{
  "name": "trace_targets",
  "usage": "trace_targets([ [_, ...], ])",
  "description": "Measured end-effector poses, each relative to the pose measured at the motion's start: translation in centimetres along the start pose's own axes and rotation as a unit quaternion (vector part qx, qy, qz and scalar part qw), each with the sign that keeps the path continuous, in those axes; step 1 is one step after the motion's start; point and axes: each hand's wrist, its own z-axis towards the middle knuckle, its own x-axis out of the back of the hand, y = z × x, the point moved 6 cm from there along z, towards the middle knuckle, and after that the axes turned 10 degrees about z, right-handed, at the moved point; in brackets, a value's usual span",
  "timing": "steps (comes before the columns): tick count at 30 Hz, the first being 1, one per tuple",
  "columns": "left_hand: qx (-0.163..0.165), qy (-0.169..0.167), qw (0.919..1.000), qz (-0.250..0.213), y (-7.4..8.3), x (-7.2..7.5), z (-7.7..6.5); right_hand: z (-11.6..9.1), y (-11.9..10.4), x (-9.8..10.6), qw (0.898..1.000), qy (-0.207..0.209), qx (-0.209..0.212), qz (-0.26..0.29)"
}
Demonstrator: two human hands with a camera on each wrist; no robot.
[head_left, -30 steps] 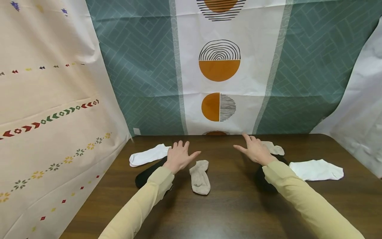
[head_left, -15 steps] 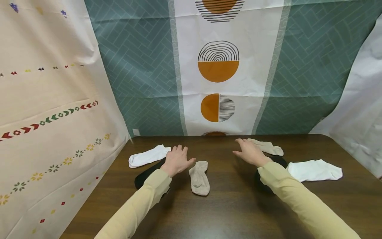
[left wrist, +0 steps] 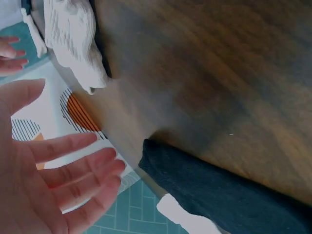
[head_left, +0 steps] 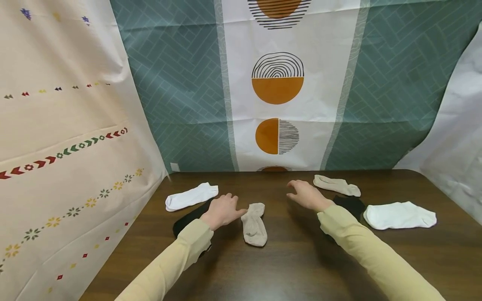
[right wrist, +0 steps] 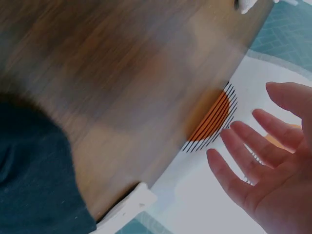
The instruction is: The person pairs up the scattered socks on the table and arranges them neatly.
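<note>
My left hand [head_left: 223,212] hovers with relaxed fingers, holding nothing, between a black sock [head_left: 188,219] and a ribbed beige sock [head_left: 254,225]. Behind that black sock lies a white sock [head_left: 192,196]. In the left wrist view, the palm and slightly bent fingers of the left hand [left wrist: 63,180] show above the table. My right hand [head_left: 308,195], also holding nothing, is raised left of a second beige sock [head_left: 337,185] and a second black sock [head_left: 350,205], which my forearm partly hides. A second white sock [head_left: 400,215] lies farther right.
The socks lie on a dark brown wooden table [head_left: 278,267]. A patterned green and white cloth [head_left: 180,104] hangs behind its back edge. A cream embroidered cloth [head_left: 75,146] hangs along the left, and a white cloth [head_left: 455,138] on the right.
Both hands have drawn back slightly toward me. The right hand has also moved left, uncovering more of the far beige sock. The socks have stayed in place.
</note>
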Motion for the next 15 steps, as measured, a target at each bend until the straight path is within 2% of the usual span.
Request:
trace_targets([
  [7, -0.022, -0.032, 0.9992, -0.010, -0.1, -1.0, -0.2, 1.0, -2.1, -1.5, 0.999, -0.020, 0.025, 0.014],
  [11, -0.034, -0.054, 0.9979, -0.012, 0.5, -1.3, -0.5, 1.5, -3.0, -2.6, 0.999, -0.030, 0.035, 0.019],
  [15, -0.044, -0.087, 0.9945, -0.037, 1.1, -1.4, -1.1, 2.0, -3.6, -3.6, 0.998, -0.035, 0.043, 0.018],
])
